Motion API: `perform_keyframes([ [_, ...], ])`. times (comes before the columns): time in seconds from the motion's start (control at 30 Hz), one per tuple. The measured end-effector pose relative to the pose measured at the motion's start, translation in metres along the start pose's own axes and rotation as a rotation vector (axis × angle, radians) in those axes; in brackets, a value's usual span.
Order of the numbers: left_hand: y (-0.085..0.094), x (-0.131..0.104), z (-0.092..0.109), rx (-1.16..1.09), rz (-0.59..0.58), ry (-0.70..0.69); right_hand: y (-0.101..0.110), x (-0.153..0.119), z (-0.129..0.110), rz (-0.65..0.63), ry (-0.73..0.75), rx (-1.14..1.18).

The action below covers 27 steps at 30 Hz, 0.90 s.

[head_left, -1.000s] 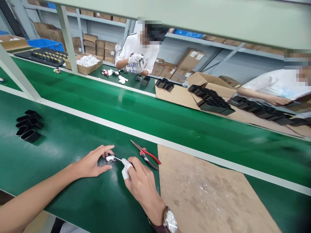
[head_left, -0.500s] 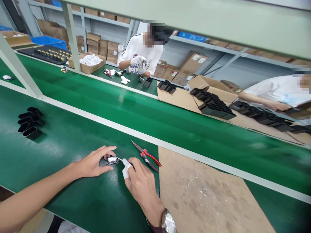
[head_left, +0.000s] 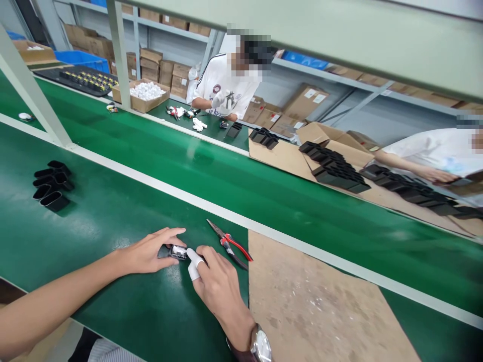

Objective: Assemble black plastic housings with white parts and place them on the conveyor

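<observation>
A small silver and black part (head_left: 177, 252) lies on the green bench mat (head_left: 94, 226) between my two hands. My left hand (head_left: 149, 253) pinches its left end with thumb and fingers. My right hand (head_left: 217, 284), with a white finger cot on the forefinger and a watch on the wrist, presses against the part's right end. Red-handled pliers (head_left: 231, 245) lie on the mat just beyond my right hand, untouched.
A brown cardboard sheet (head_left: 320, 311) covers the bench to my right. Several black oval sleeves (head_left: 53, 184) stand at the left. Beyond the green conveyor belt (head_left: 226, 176), two other people work among black sleeves (head_left: 335, 168) and cartons.
My right forefinger has slid left, closing up against the part and covering the thin wire seen before. The view has shifted slightly; my left hand stays on the part.
</observation>
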State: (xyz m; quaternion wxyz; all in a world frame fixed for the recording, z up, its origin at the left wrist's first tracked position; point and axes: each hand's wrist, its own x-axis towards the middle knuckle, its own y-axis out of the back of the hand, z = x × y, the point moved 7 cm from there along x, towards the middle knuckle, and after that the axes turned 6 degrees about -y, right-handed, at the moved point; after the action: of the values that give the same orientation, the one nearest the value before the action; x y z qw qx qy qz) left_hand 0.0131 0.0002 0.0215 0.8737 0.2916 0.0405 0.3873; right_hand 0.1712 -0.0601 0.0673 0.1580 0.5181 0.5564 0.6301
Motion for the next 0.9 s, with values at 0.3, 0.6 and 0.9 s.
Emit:
perform_keyframes([
  [0.3, -0.001, -0.001, -0.003, -0.013, 0.027, 0.012, 0.009, 0.008, -0.001, -0.043, 0.025, 0.013],
  [0.6, 0.000, -0.001, -0.001, -0.017, 0.030, 0.025, 0.005, 0.000, 0.009, -0.004, -0.002, 0.011],
  [0.9, -0.001, 0.001, -0.002, -0.020, 0.023, 0.031, 0.009, 0.003, 0.002, 0.005, 0.014, 0.031],
])
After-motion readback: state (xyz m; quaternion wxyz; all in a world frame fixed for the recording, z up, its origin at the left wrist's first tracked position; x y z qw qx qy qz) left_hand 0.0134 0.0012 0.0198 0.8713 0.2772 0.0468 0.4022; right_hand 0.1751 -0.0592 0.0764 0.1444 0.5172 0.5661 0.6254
